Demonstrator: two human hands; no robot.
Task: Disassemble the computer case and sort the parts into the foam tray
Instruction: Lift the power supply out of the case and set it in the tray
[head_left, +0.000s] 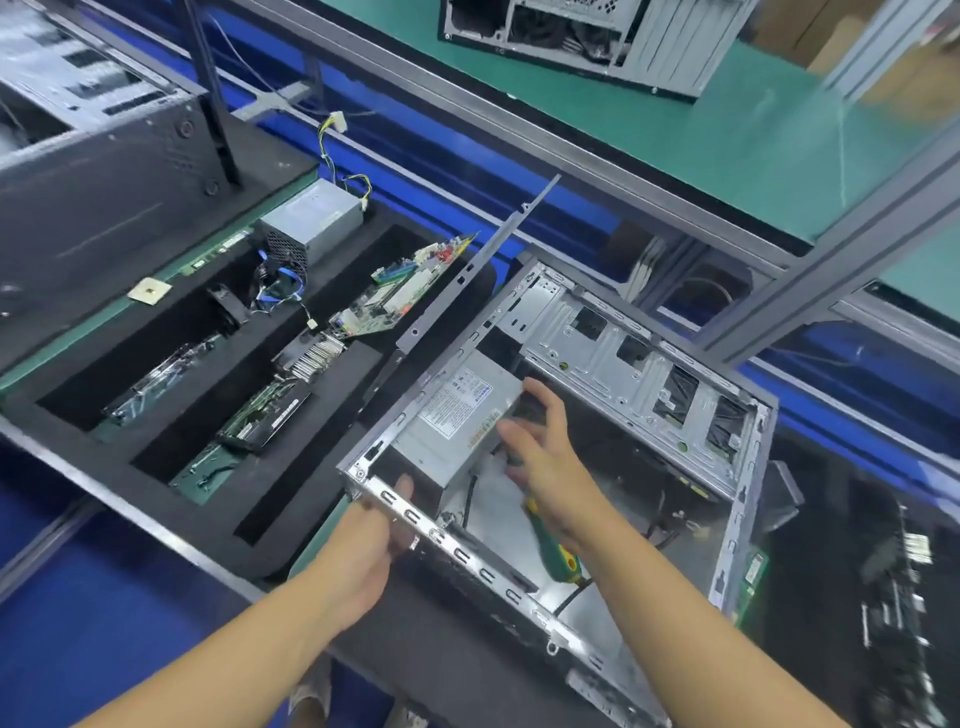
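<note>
Bright, even light with soft shadows; glare streaks the silver metal computer case (483, 571), while the right-hand edge smears into blur.

Bare sheet metal, satin grey, on computer case (587, 353). Matt black, rough foam tray (124, 480). Glossy green, probably plastic, screwdriver handle (553, 558). Smooth green table (675, 156).
</note>
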